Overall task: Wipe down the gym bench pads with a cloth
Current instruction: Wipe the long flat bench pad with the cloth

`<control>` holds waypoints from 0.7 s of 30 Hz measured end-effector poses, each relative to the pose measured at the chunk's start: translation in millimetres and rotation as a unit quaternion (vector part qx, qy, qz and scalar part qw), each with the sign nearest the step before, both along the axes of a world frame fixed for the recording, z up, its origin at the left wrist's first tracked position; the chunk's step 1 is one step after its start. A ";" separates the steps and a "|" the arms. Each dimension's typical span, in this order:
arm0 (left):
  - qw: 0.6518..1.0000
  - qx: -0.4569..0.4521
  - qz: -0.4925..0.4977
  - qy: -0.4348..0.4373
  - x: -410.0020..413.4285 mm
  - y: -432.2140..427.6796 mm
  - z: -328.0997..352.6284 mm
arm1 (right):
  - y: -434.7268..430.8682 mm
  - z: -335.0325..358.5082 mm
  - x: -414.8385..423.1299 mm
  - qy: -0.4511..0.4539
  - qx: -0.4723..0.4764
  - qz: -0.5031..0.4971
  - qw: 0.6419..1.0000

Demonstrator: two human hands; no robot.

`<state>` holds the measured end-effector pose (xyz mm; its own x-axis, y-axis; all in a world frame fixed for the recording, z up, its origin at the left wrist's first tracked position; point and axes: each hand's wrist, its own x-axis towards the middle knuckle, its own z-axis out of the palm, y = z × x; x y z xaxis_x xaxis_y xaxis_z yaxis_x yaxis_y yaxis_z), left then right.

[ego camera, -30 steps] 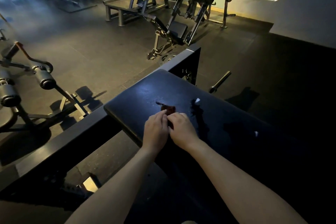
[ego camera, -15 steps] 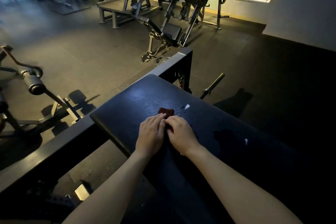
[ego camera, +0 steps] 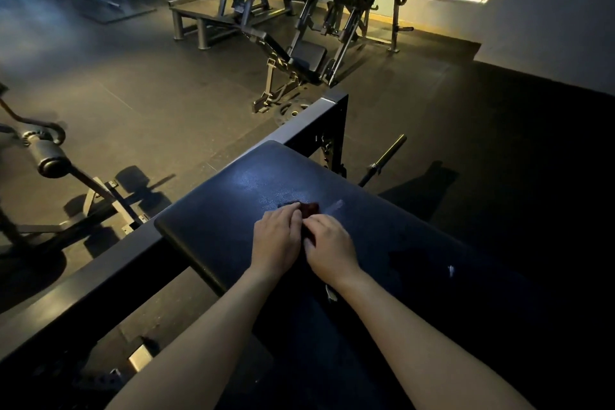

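Dark bench pad (ego camera: 229, 216), left hand (ego camera: 276, 240) flat on cloth (ego camera: 310, 208) — right hand (ego camera: 330, 247) gripping it.

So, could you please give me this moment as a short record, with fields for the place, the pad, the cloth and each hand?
place: dim gym
bench pad: dark, with a sheen towards its far end
cloth: dark red, bunched, lying on the pad, mostly covered by the hands
left hand: fingers laid over the cloth, pressing it to the pad
right hand: close beside the left, fingers curled at the cloth; the grip itself is hidden
frame rail: runs past the pad's left edge
bar: beyond the pad, to the right
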<state>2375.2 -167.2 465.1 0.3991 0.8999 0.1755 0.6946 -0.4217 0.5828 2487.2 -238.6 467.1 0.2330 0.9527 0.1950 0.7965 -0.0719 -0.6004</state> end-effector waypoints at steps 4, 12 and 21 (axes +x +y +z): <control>0.999 0.024 -0.035 0.029 4.1 5.0 -8.7 | 15.5 -1.3 37.2 -0.001 0.025 -0.069 0.997; 0.998 0.041 -0.028 0.046 6.0 5.4 -13.9 | 22.6 -0.2 29.2 -0.033 -0.041 -0.089 0.995; 0.999 0.022 -0.028 0.019 4.4 6.5 -14.3 | 35.9 -0.9 64.1 -0.081 -0.037 -0.114 0.990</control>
